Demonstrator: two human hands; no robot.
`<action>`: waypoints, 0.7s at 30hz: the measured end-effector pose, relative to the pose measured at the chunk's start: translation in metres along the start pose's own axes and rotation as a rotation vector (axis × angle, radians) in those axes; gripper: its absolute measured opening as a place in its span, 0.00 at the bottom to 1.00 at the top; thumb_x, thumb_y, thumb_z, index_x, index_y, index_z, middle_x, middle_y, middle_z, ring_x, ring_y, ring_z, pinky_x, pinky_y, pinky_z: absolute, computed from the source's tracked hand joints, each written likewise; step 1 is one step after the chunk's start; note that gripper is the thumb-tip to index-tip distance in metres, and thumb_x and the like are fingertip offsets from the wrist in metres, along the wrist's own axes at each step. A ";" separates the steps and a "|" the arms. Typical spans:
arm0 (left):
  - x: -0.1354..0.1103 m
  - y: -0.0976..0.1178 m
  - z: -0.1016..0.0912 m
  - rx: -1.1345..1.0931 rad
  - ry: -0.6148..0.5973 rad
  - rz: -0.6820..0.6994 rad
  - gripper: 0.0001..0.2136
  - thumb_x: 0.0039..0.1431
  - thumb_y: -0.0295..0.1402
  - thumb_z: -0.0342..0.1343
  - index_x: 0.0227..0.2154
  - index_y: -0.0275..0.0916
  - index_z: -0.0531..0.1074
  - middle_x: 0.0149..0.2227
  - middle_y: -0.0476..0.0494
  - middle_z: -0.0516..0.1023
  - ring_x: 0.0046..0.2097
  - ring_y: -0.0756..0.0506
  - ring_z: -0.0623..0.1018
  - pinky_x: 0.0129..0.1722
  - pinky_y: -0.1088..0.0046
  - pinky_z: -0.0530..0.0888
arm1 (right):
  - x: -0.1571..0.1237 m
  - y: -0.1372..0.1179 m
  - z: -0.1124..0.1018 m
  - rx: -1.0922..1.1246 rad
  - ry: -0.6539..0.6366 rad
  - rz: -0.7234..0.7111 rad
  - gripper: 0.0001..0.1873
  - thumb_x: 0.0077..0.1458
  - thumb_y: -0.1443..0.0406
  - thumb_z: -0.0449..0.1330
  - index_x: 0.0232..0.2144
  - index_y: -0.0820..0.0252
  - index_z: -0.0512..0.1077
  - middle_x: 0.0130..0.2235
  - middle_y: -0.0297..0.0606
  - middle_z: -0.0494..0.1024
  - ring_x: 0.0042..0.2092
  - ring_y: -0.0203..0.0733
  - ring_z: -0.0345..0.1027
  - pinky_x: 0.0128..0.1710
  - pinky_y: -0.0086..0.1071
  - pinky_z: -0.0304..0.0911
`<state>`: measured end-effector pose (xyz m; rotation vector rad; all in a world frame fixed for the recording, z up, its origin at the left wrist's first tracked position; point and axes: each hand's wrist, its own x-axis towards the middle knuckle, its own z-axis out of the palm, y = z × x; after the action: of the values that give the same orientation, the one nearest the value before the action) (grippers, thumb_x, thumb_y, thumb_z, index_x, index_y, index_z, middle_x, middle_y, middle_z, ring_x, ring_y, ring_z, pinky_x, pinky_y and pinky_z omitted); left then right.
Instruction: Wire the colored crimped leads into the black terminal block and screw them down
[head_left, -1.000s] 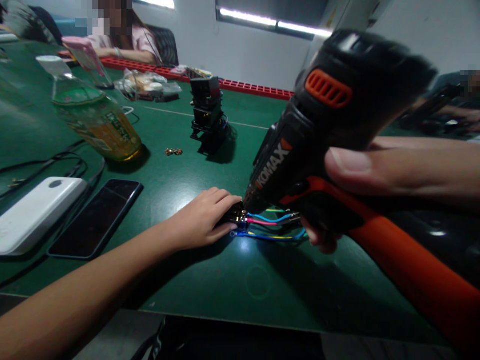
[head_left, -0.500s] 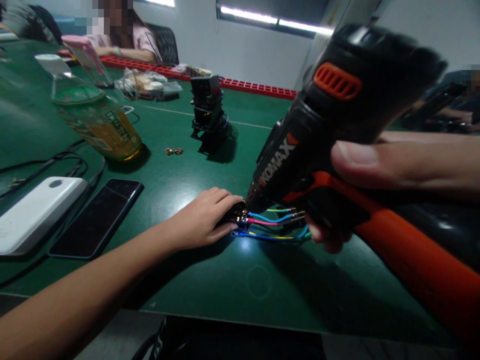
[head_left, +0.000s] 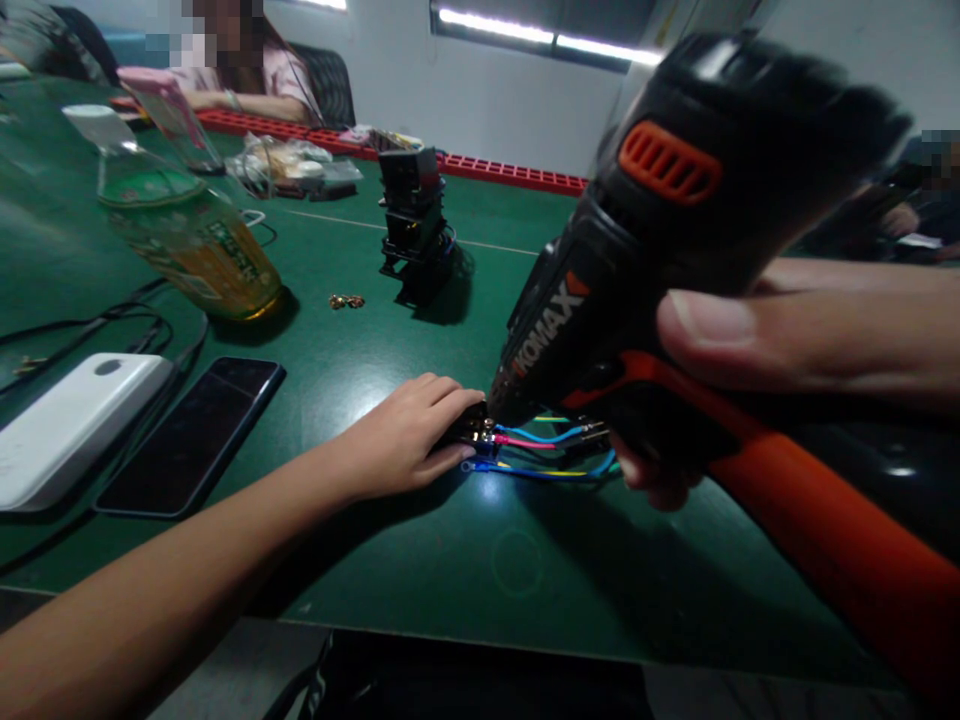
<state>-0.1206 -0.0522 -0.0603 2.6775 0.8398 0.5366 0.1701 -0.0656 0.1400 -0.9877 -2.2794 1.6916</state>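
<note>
My left hand (head_left: 401, 435) lies on the green table (head_left: 465, 560) and pinches a small black terminal part (head_left: 471, 428) between thumb and fingers. Coloured wires (head_left: 540, 455), blue, pink and yellow, run out of that part to the right. My right hand (head_left: 757, 340) is wrapped round a black and orange KOMAX electric screwdriver (head_left: 645, 250). The tool slants down to the left and its tip rests on top of the part, right beside my left fingertips.
A stack of black parts (head_left: 412, 225) stands further back, with small brass pieces (head_left: 346, 301) lying near it. At left are a tea bottle (head_left: 187, 235), a dark phone (head_left: 191, 435), a white power bank (head_left: 71, 425) and black cables (head_left: 112, 325). Other people sit at the far side and at right.
The screwdriver's body has wobbled slightly up and to the right while its tip stays on the part. My left hand has not moved.
</note>
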 end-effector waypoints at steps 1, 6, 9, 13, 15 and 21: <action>0.000 0.000 0.000 0.001 0.001 -0.001 0.23 0.69 0.37 0.56 0.63 0.36 0.64 0.57 0.30 0.74 0.58 0.33 0.74 0.58 0.49 0.73 | -0.002 0.002 -0.002 0.022 0.002 0.015 0.21 0.73 0.55 0.49 0.48 0.45 0.83 0.34 0.28 0.82 0.58 0.40 0.76 0.58 0.27 0.73; 0.000 0.000 0.000 0.020 0.004 0.005 0.22 0.69 0.37 0.56 0.62 0.36 0.64 0.56 0.30 0.74 0.56 0.33 0.75 0.57 0.51 0.74 | -0.009 0.010 -0.004 0.100 0.002 0.100 0.23 0.73 0.54 0.47 0.58 0.44 0.77 0.36 0.26 0.83 0.54 0.40 0.79 0.56 0.30 0.75; 0.001 0.000 0.000 0.031 0.003 0.008 0.22 0.69 0.37 0.56 0.63 0.36 0.64 0.56 0.31 0.74 0.56 0.33 0.75 0.57 0.51 0.74 | -0.007 0.009 -0.002 0.110 -0.010 0.051 0.23 0.74 0.58 0.46 0.62 0.40 0.73 0.37 0.24 0.83 0.55 0.37 0.78 0.57 0.29 0.74; 0.001 0.001 0.000 0.035 -0.005 0.001 0.22 0.69 0.37 0.56 0.63 0.37 0.64 0.56 0.32 0.74 0.56 0.34 0.75 0.57 0.52 0.74 | 0.002 0.002 0.001 0.037 -0.011 -0.022 0.18 0.72 0.57 0.52 0.53 0.45 0.80 0.38 0.27 0.83 0.58 0.39 0.76 0.58 0.26 0.73; 0.000 0.001 0.000 0.039 -0.003 0.002 0.23 0.69 0.37 0.56 0.63 0.37 0.63 0.56 0.32 0.74 0.55 0.34 0.75 0.56 0.52 0.74 | 0.004 0.000 0.001 0.018 0.003 -0.027 0.18 0.72 0.57 0.53 0.52 0.46 0.81 0.38 0.28 0.84 0.59 0.40 0.76 0.59 0.25 0.72; 0.000 0.003 -0.001 0.029 0.005 -0.003 0.21 0.68 0.37 0.56 0.61 0.39 0.65 0.54 0.34 0.75 0.53 0.35 0.76 0.54 0.54 0.74 | 0.000 0.004 0.000 0.051 0.035 -0.003 0.19 0.73 0.57 0.51 0.54 0.47 0.79 0.35 0.28 0.82 0.55 0.37 0.77 0.58 0.27 0.73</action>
<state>-0.1194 -0.0539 -0.0586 2.7015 0.8591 0.5349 0.1717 -0.0649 0.1360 -0.9948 -2.2037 1.7086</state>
